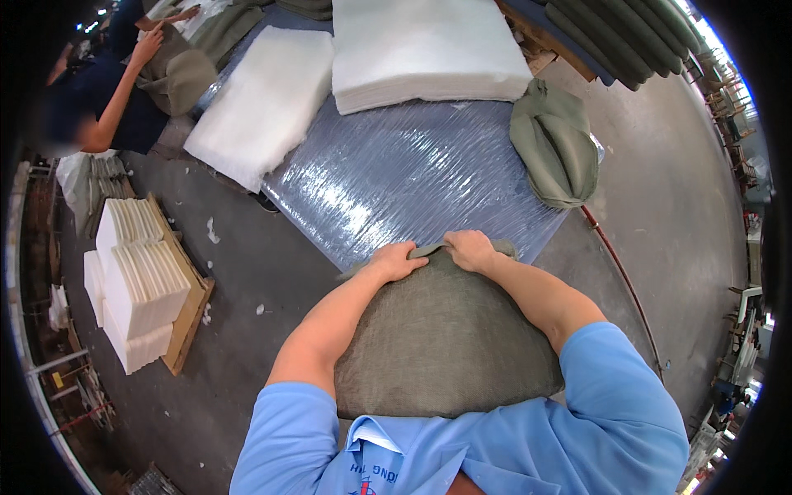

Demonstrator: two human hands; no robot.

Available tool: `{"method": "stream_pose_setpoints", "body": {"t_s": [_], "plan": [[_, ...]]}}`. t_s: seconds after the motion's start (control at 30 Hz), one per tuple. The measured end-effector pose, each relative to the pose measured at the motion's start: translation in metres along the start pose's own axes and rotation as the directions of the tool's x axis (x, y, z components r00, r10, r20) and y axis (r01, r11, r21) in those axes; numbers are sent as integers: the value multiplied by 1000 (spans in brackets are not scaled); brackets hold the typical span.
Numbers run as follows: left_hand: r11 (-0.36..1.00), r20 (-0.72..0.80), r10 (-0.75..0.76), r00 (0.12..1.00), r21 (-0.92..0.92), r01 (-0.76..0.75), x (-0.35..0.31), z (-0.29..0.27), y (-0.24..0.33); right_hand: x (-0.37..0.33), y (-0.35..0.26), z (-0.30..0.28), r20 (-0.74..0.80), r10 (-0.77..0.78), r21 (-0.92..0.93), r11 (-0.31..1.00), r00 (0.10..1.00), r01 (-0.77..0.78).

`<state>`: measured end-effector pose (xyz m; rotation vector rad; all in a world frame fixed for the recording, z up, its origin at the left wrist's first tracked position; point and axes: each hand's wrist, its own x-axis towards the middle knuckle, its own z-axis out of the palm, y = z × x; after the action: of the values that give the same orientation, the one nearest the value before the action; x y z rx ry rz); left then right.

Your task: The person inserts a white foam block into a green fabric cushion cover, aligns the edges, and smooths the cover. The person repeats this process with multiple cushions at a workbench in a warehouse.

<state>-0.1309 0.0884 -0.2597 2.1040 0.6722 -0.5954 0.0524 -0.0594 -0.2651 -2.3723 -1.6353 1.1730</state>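
A grey-green fabric cushion [450,338] leans against my body, its far edge resting by the near corner of a plastic-wrapped table [388,181]. My left hand [396,262] grips the gathered cover edge, thumb pressed against the fingers. Close beside it, my right hand [470,250] pinches the same edge a little to the right. Between the two hands the cloth is bunched into a fold. Whatever fills the cover is hidden inside it.
White wadding sheets [429,49] are stacked at the table's far side, beside another white wadding piece [264,103]. An olive cover [557,148] hangs at the right corner above a red hose [615,252]. White foam blocks [140,280] stand on the left. A co-worker [107,99] handles fabric at far left.
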Motion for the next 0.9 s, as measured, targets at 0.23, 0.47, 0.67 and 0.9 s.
{"method": "stream_pose_setpoints", "body": {"t_s": [0.23,0.47,0.67,0.9], "plan": [[971,-187,-61,980,218,102,16,22,-15,2,1,23,-242,-37,-32,999,970,30],[967,-269,-7,963,242,74,36,27,-26,20,8,24,-177,-52,-74,996,983,40],[973,-317,121,941,228,-48,18,-1,-23,9,7,-6,-206,-77,-123,991,976,52],[979,101,-151,983,-126,163,-173,-60,-57,-160,21,-122,410,-173,584,804,895,-113]]}}
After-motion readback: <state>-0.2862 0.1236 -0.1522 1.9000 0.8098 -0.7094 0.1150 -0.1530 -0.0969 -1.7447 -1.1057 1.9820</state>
